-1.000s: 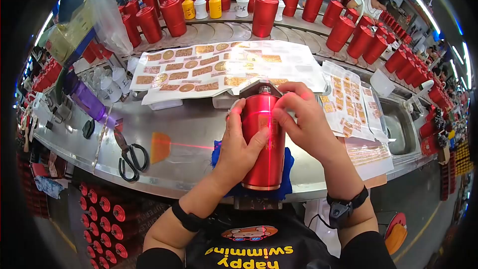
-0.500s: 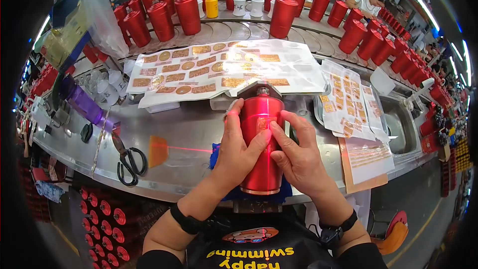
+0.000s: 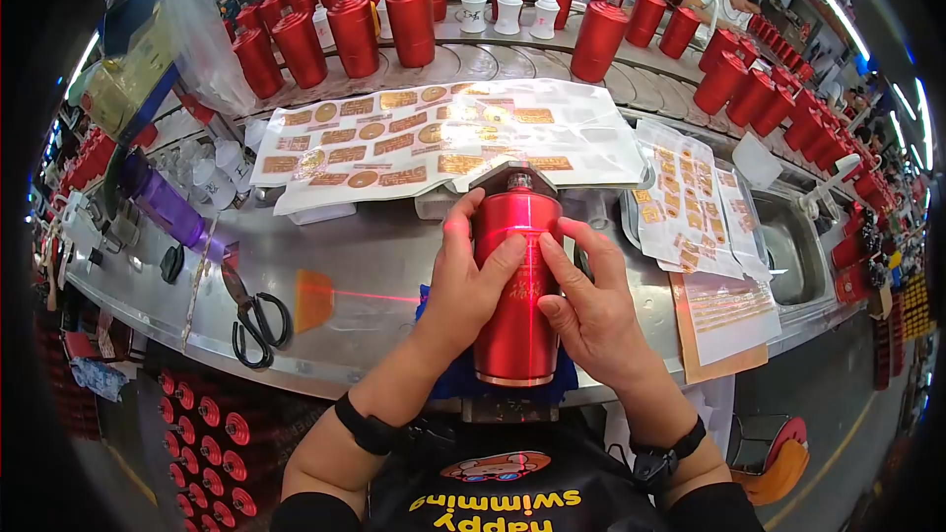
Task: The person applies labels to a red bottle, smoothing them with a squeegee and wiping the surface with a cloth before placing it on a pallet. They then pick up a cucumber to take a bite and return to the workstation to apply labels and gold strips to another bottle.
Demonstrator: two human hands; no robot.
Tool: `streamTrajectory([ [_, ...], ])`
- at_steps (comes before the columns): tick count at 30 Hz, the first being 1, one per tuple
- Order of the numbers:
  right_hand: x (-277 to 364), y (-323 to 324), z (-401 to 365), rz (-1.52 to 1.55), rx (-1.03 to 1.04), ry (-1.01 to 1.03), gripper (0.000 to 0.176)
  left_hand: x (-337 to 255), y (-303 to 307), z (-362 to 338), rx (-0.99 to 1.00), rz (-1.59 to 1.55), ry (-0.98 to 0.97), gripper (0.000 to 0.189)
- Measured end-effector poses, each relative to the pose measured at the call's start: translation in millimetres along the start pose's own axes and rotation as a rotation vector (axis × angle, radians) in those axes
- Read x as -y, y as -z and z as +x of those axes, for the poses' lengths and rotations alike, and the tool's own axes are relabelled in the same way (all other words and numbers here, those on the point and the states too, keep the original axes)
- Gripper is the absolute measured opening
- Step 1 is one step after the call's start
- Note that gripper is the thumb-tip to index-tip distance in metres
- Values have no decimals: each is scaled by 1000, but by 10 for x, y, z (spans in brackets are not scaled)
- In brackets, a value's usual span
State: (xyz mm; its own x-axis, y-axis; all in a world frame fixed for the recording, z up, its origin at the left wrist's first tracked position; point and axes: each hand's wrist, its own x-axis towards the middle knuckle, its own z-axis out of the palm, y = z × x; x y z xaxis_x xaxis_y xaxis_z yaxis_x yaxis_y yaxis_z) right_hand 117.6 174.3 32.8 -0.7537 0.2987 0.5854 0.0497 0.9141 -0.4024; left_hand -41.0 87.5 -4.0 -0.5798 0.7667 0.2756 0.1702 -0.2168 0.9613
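A red metal bottle (image 3: 517, 335) lies on its side on a blue cloth (image 3: 445, 379) at the near edge of the steel bench, neck pointing away from me. My left hand (image 3: 471, 281) wraps its left flank with the thumb across the top. My right hand (image 3: 591, 305) presses its right flank, thumb near the gold lettering on the bottle. A thin red laser line runs along the bottle and over the bench.
Sheets of gold stickers (image 3: 434, 138) lie behind the bottle, more sticker sheets (image 3: 690, 202) to the right. Scissors (image 3: 254, 320) and an orange scraper (image 3: 315, 298) rest at the left. Several red bottles (image 3: 409, 22) stand on the conveyor behind. Another person (image 3: 724, 2) works at the far right.
My hands have shifted on the bottle: the gold label patch seen earlier is gone from view and gold lettering shows. The conveyor's red bottles have moved right.
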Motion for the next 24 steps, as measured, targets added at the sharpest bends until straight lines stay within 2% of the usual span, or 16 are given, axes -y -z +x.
streamTrajectory([
  [4,-6,12,18,-26,3,-13,50,-99,23,77,22,-220,159,64],
  [7,-14,9,-3,1,-7,-39,49,-103,34,68,6,-343,169,69],
  [13,-18,2,-73,25,-1,-75,50,-102,41,-142,96,79,-12,88],
  [14,-18,-6,-90,36,1,-77,50,-135,37,-139,121,-13,34,90],
  [20,-6,-38,-117,51,3,-70,51,-90,38,-129,109,-101,67,89],
  [24,5,-47,-119,65,-7,-75,51,-132,50,-109,98,-231,140,84],
])
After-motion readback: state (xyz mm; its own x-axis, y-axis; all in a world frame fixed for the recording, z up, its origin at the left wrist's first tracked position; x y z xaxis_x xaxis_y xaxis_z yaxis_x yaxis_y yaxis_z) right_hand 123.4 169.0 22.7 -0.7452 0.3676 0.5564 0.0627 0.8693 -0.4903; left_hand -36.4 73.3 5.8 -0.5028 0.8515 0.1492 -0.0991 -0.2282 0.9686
